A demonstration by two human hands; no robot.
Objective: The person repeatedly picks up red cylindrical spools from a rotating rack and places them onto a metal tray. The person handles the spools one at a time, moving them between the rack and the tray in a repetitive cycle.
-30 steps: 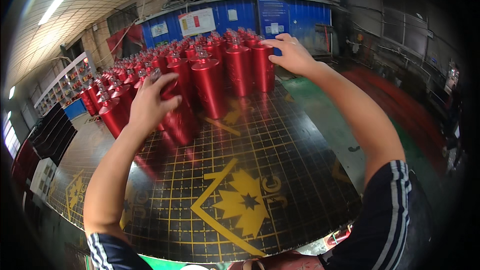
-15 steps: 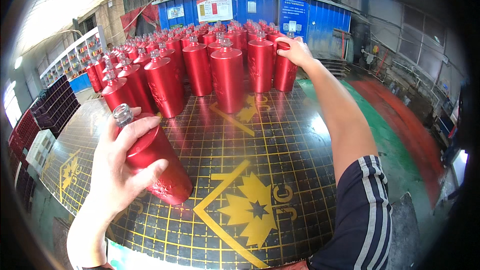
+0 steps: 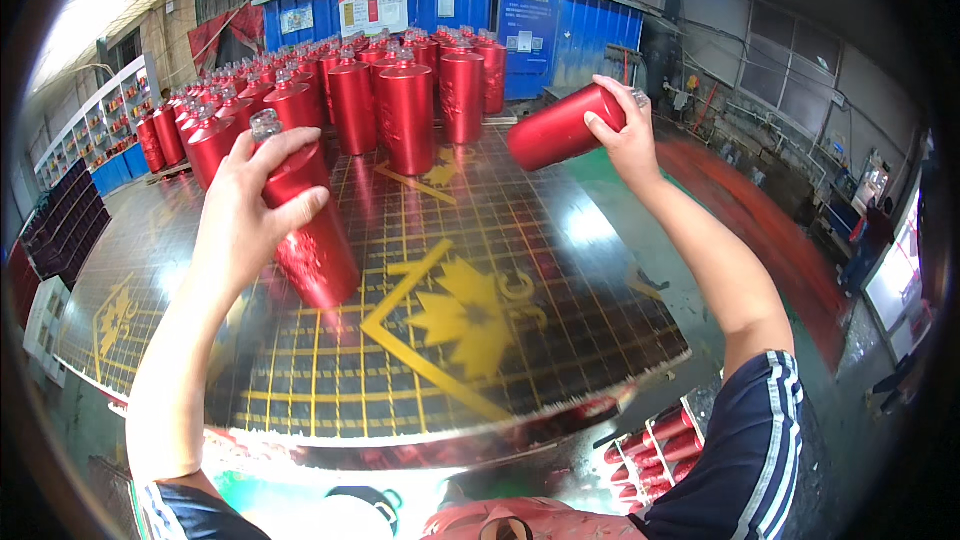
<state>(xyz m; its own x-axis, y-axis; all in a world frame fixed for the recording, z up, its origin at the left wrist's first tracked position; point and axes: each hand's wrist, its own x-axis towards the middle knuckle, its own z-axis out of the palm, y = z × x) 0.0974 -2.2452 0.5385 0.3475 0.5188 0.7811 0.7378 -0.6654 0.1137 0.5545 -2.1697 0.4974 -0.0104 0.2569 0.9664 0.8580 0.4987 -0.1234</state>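
My left hand point(image 3: 250, 180) is closed round the shoulder of a red bottle point(image 3: 318, 255) with a clear glass neck. That bottle leans a little over the near left of the dark table point(image 3: 570, 325), which bears yellow grid lines; whether its base touches the top I cannot tell. At the right, my right hand point(image 3: 628, 135) grips another red bottle point(image 3: 552, 132) by its neck end, tipped nearly on its side and raised off the table. Many like bottles point(image 3: 405, 125) stand upright in rows on the far half.
Below the table's near right edge is a white-framed crate point(image 3: 650, 455) holding several red bottles. Dark stacked crates point(image 3: 65, 220) stand at the left. A blue metal wall point(image 3: 590, 40) rises behind the table. A person point(image 3: 872, 240) stands far right.
My right hand has lifted its bottle out of the rows, bringing it nearer and tipping it over. My left hand still holds its bottle, now more upright. The view has shifted, showing the crate below.
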